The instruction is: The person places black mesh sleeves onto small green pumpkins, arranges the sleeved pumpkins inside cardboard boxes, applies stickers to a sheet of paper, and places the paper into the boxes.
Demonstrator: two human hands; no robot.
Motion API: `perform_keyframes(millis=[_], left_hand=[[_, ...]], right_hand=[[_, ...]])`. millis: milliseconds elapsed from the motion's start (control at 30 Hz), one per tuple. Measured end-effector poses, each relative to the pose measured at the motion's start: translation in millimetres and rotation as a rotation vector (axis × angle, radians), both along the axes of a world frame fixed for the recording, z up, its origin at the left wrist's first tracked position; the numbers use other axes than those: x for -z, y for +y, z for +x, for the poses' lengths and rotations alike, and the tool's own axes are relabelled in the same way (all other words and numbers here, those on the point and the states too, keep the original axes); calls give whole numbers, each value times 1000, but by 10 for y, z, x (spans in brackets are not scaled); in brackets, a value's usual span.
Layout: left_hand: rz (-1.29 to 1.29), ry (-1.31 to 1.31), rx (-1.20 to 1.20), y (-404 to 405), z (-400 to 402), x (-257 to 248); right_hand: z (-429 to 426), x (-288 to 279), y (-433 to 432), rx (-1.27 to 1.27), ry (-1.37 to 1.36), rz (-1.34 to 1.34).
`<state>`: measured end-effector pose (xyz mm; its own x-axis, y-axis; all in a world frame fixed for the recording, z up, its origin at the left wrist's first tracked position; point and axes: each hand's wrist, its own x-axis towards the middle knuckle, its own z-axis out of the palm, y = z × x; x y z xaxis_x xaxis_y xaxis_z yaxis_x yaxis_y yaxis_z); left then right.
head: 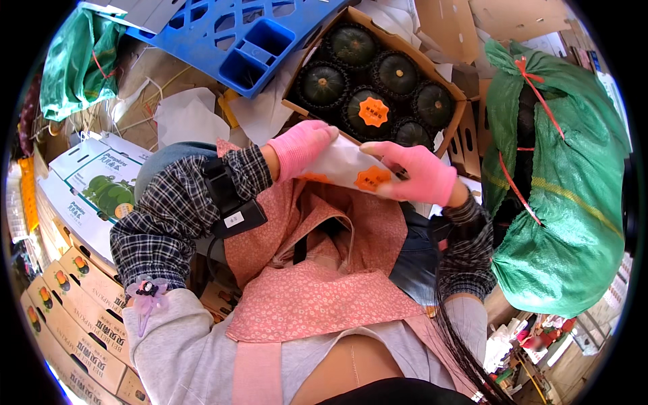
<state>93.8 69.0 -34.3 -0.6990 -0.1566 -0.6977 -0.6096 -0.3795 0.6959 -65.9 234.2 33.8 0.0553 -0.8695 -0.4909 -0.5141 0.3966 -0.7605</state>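
My left hand [302, 149], in a pink glove, pinches the left end of a white sheet of stickers [331, 158]. Round orange labels with printing lie on the sheet. The thumb and fingers of my right hand [419, 172], gloved alike, are on its right end, around an orange sticker [373, 178]. Just beyond the sheet stands an open cardboard box [455, 120] with several dark green pumpkins [353, 44] in black netting. An orange scalloped sticker [373, 112] sits on a front pumpkin, and the others in view show none. The near corner of the box is partly hidden by my hands.
A blue plastic pallet [202, 48] lies beyond, with white paper [190, 116] near it. On the right bulges a green woven sack [577, 202] tied with red string. Printed pumpkin cartons [81, 304] are stacked at left, near a white carton [96, 182]. Another green sack [81, 66] is far left.
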Motion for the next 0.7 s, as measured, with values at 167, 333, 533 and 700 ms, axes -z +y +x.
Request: perform_keyframes(millis=[167, 333, 533, 700], left_hand=[[93, 132, 76, -124, -36, -108], [-85, 20, 101, -150, 43, -63], [-520, 40, -28, -495, 111, 290], [-952, 281, 412, -299, 100, 293]], right_hand=[[87, 215, 74, 194, 148, -365], [175, 190, 1, -164, 589, -728], [13, 23, -332, -225, 152, -876], [-396, 780, -923, 428, -20, -438]])
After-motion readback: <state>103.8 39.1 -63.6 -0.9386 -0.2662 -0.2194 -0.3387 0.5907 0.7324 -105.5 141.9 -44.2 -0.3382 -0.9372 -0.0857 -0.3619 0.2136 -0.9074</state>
